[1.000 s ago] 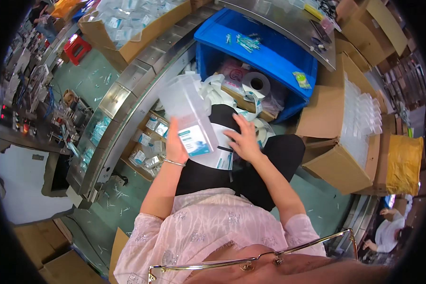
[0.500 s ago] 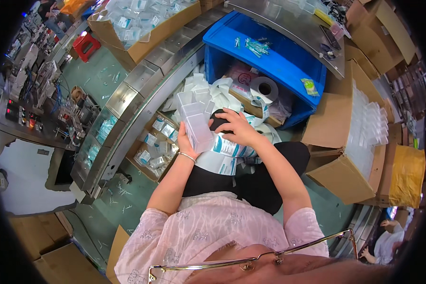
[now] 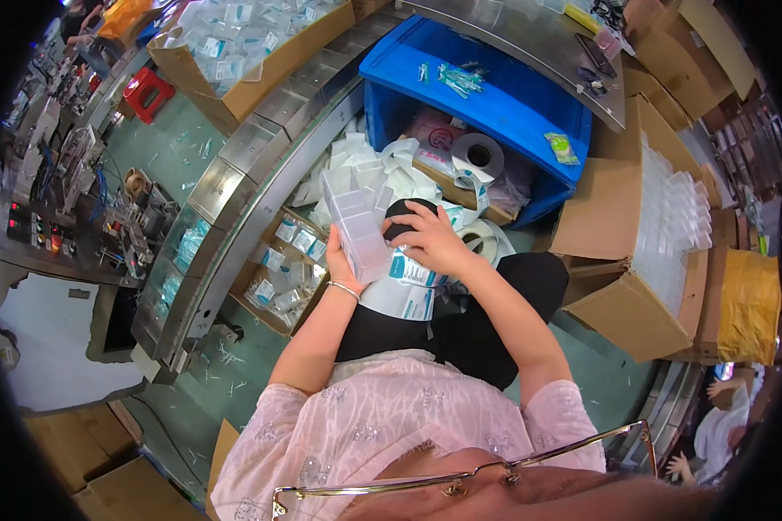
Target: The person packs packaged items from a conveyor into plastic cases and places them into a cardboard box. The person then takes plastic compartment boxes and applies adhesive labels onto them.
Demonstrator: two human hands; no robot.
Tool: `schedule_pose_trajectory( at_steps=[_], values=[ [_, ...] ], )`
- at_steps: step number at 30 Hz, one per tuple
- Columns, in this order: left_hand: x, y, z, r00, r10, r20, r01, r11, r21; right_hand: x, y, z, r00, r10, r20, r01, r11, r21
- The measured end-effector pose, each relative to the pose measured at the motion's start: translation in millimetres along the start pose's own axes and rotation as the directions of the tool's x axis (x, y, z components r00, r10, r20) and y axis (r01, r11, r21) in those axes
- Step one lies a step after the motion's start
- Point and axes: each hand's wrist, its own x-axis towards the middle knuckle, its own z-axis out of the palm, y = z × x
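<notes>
Over our lap (image 3: pixel 369 337), one clear plastic box (image 3: pixel 363 247) rests grasped in our left hand (image 3: pixel 343 267), the nearer hand, its long axis slanting forward-left. To its right, our one right hand (image 3: pixel 439 245) curls above one label strip (image 3: pixel 400 300); we cannot tell whether it grips. Beyond: one blue bin (image 3: pixel 526 115), one roll (image 3: pixel 493 161) inside.

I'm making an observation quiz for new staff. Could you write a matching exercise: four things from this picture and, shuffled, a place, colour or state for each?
1. left hand
2. stool
3. upper white roll
4. small teal-and-white items

A. in the opening of the blue bin
B. lying on the bin's top
C. holding clear plastic packaging
D. red

Pairs: 1-C, 2-D, 3-A, 4-B
</notes>
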Motion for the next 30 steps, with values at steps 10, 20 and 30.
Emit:
schedule_pose_trajectory(
  at_steps=[10, 20, 30],
  values=[
    [-3.9, -5.4, 20.3, 0.998, 0.006, -0.055, -0.004, 0.999, 0.042, 11.8, 1.3, -1.8, 0.992, 0.072, 0.104, -0.086, 0.986, 0.14],
    [0.3, -7.4, 9.3, 0.999, 0.012, -0.032, -0.01, 0.998, 0.062, -8.3, 5.5, -3.1, 0.977, -0.136, -0.167, 0.157, 0.98, 0.121],
    [-9.7, 13.0, 21.0, 0.999, 0.022, 0.033, -0.027, 0.99, 0.141, -132.2, -20.2, 4.9, 0.645, 0.535, -0.545, 0.373, 0.402, 0.836]
  ],
)
